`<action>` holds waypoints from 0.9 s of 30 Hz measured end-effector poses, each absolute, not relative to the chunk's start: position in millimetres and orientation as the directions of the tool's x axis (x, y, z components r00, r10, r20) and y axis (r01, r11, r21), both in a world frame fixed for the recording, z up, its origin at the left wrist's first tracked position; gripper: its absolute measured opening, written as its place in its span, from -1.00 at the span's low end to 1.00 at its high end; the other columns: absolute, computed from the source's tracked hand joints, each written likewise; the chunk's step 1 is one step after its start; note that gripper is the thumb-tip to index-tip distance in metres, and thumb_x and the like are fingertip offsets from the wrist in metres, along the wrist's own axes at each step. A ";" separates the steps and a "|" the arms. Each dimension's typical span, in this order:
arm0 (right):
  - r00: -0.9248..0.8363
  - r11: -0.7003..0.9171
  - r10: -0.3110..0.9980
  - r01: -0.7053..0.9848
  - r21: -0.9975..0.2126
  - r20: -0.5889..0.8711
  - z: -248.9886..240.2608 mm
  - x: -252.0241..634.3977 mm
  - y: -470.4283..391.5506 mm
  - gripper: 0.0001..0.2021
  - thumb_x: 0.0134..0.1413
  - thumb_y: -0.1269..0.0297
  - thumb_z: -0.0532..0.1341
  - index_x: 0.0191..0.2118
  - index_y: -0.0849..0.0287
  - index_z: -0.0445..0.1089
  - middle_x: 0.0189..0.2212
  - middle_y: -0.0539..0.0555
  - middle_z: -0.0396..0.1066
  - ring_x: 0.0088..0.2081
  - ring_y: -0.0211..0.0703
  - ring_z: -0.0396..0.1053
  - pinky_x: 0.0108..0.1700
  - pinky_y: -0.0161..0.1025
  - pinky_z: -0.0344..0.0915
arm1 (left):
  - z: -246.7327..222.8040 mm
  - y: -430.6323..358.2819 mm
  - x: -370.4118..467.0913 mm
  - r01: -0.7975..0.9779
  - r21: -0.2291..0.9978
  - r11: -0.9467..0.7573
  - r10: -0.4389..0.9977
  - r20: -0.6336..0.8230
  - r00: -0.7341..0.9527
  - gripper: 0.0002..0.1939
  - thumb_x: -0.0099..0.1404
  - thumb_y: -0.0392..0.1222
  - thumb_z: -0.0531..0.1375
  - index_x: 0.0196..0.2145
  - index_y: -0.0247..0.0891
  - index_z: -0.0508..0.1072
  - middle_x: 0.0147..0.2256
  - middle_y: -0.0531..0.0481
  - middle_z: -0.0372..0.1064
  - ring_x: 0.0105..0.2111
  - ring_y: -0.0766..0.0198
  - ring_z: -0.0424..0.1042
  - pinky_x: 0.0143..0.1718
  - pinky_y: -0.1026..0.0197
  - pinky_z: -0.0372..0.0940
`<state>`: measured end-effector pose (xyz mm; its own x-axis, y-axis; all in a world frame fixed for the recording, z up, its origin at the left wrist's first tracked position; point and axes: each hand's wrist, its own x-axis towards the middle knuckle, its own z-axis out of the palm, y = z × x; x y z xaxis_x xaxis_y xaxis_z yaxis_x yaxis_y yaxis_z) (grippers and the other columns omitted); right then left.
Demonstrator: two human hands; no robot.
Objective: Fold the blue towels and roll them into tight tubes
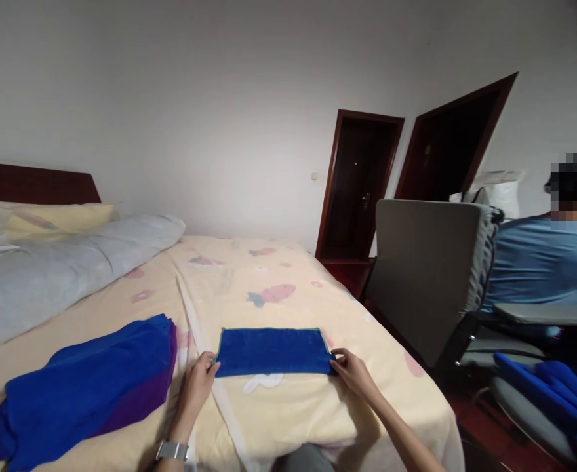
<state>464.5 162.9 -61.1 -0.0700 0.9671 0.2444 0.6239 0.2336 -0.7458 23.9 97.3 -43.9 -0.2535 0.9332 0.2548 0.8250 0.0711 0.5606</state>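
Observation:
A blue towel, folded into a long rectangle with a thin greenish edge, lies flat on the bed in front of me. At its near left corner my left hand pinches the cloth between thumb and fingers. My right hand grips the near right corner the same way. To the left of my left hand lies a loose pile of blue towels, with purple cloth showing from under it.
The bed has a cream sheet with printed shapes. A rolled grey quilt and a yellow pillow lie at the left. Beyond the bed's right edge, a person in a blue shirt sits in a grey chair, with blue cloth nearby.

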 end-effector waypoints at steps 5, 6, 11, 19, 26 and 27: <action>-0.128 0.187 0.982 0.733 -0.654 0.138 -39.5 479.5 152.0 -0.68 0.10 0.18 0.19 -0.08 0.20 0.49 -0.41 0.07 0.55 -0.34 -0.08 0.51 -0.31 -0.29 0.33 | -33.6 77.9 21.5 0.838 0.542 0.068 0.949 0.225 -0.222 -0.82 0.38 -0.15 0.10 -0.16 -0.21 0.45 -0.26 -0.08 0.62 -0.22 0.17 0.60 -0.29 0.30 0.35; -0.136 0.181 0.983 0.769 -0.613 0.120 -37.7 480.3 147.7 -0.70 0.09 0.21 0.20 -0.08 0.19 0.51 -0.40 0.07 0.56 -0.34 -0.08 0.52 -0.30 -0.29 0.34 | -32.5 72.6 20.7 0.848 0.525 0.068 0.951 0.222 -0.214 -0.84 0.36 -0.15 0.13 -0.19 -0.22 0.48 -0.29 -0.08 0.61 -0.24 0.14 0.60 -0.29 0.27 0.36; -0.154 0.274 0.933 0.889 -0.367 0.324 -36.1 457.8 124.3 -0.67 0.07 0.39 0.20 -0.02 0.18 0.51 -0.07 0.23 0.49 -0.03 0.12 0.45 0.03 -0.07 0.35 | -29.0 58.9 30.9 0.918 0.394 -0.034 0.922 0.367 -0.123 -0.76 0.34 -0.21 0.14 -0.11 -0.22 0.55 -0.02 -0.15 0.53 0.02 0.02 0.48 0.07 0.05 0.31; -0.641 0.715 0.696 0.660 -0.230 0.325 -45.7 372.1 92.7 -0.50 0.39 0.18 0.00 0.34 0.29 0.19 0.30 0.24 0.14 0.31 0.11 0.14 0.33 0.09 0.15 | -44.0 65.4 107.1 0.803 0.201 -0.560 0.805 0.361 0.471 -0.53 0.49 -0.07 -0.01 0.32 -0.01 0.20 0.31 0.06 0.17 0.30 0.15 0.18 0.32 -0.03 0.15; -0.558 0.614 0.789 0.720 -0.323 0.256 -48.0 428.7 101.1 -0.48 0.45 0.09 -0.10 0.34 0.26 0.19 0.31 0.20 0.12 0.33 0.08 0.08 0.35 0.09 0.11 | -51.3 73.5 61.1 0.841 0.388 -0.376 0.925 0.203 0.321 -0.51 0.49 0.07 -0.06 0.29 -0.04 0.25 0.31 0.03 0.16 0.32 0.15 0.13 0.37 -0.05 0.04; -0.546 0.601 0.799 0.730 -0.326 0.250 -48.1 440.2 103.2 -0.47 0.45 0.07 -0.10 0.34 0.27 0.19 0.31 0.21 0.12 0.33 0.08 0.08 0.36 0.08 0.10 | -51.8 74.7 51.5 0.847 0.404 -0.346 0.937 0.191 0.292 -0.50 0.49 0.08 -0.05 0.29 -0.05 0.26 0.30 0.02 0.17 0.32 0.14 0.13 0.37 -0.06 0.03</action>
<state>440.2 103.2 -48.1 -0.5464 0.7994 0.2497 0.7298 0.6007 -0.3263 51.5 74.7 -51.8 0.2921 0.9371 0.1910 0.8468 -0.3462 0.4038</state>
